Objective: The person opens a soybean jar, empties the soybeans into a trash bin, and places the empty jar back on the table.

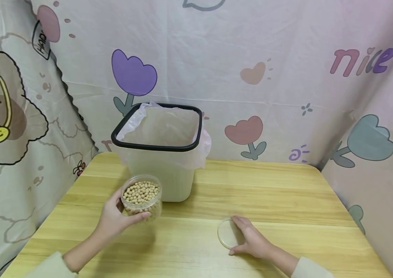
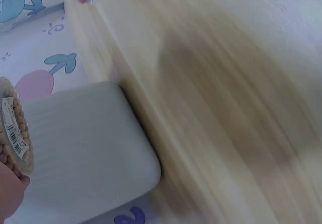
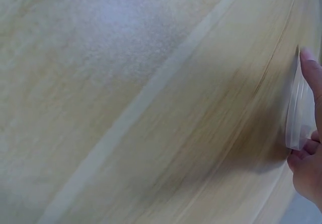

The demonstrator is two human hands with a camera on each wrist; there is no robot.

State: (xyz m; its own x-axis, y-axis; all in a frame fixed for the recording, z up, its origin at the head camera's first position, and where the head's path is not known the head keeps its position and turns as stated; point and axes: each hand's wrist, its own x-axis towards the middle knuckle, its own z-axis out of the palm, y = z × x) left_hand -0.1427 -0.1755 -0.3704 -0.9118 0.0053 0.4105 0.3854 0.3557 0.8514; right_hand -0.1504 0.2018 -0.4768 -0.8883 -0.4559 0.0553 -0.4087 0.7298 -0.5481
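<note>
A clear, lidless jar [image 1: 152, 210] full of round beige dried beans is gripped by my left hand [image 1: 114, 216], thumb along its near side. It is held over the table, in front of the bin, its mouth tipped slightly toward the head camera. In the left wrist view a white barcode label [image 2: 14, 126] shows on the jar's bottom. To the right, my right hand [image 1: 253, 240] grips a clear round lid [image 1: 227, 233] by its rim, thumb and fingers on opposite sides. The right wrist view catches this lid [image 3: 297, 114] edge-on, close over the wood.
Behind the jar stands a pale bin [image 1: 178, 181] with a black rim and a thin translucent liner bag [image 1: 204, 148] hanging over its side. Both rest on a light wood-grain table [image 1: 269, 189]. Printed curtains [image 1: 196, 58] surround the table at the back and sides.
</note>
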